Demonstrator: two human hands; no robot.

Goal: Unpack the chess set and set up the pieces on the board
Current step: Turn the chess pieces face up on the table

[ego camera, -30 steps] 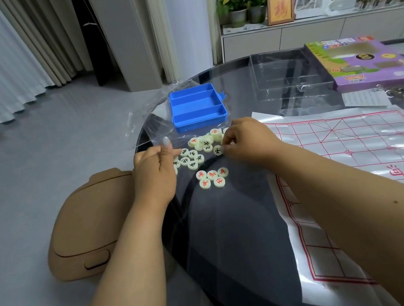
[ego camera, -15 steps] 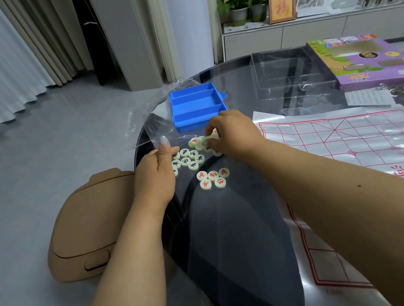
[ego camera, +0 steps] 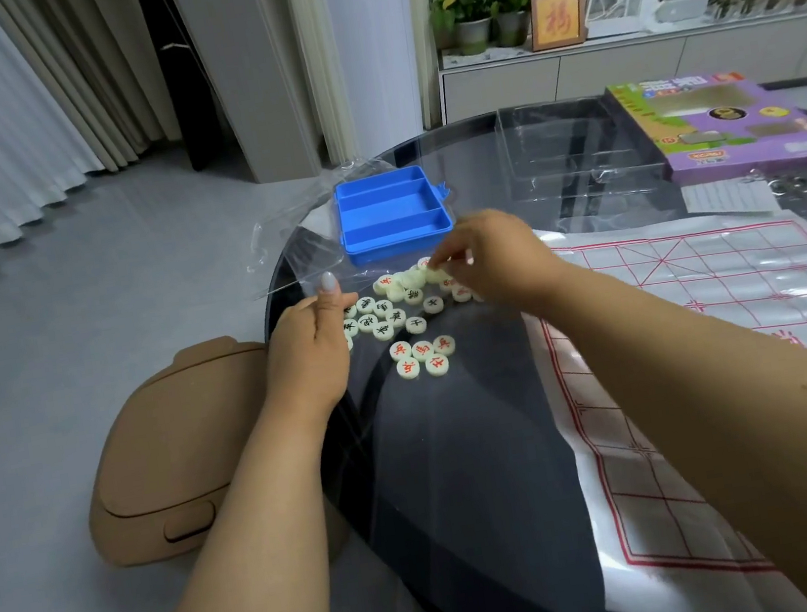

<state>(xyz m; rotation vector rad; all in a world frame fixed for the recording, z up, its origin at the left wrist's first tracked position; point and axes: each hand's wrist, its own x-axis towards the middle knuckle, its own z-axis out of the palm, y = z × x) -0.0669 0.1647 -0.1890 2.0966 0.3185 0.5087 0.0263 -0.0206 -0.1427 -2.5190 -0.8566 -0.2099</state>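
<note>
On the glass table (ego camera: 467, 478), both hands among loose chess pieces (ego camera: 395, 318)
Right hand (ego camera: 493, 257) pinches a pale piece (ego camera: 430, 271) at the heap's far edge, just before the blue tray (ego camera: 391, 214); left hand (ego camera: 313, 342) lies beside the pieces, fingers hidden so their state is unclear; paper board (ego camera: 703, 315) lies right

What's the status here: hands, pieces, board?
Right hand pinching a piece in the pile. Left hand resting at the pile's edge. Board unfolded, no pieces on it. Nothing blocking.

tan stool (ego camera: 163, 459) on floor | potted plants (ego camera: 486, 8), framed picture (ego camera: 556, 18) on sideboard
</note>
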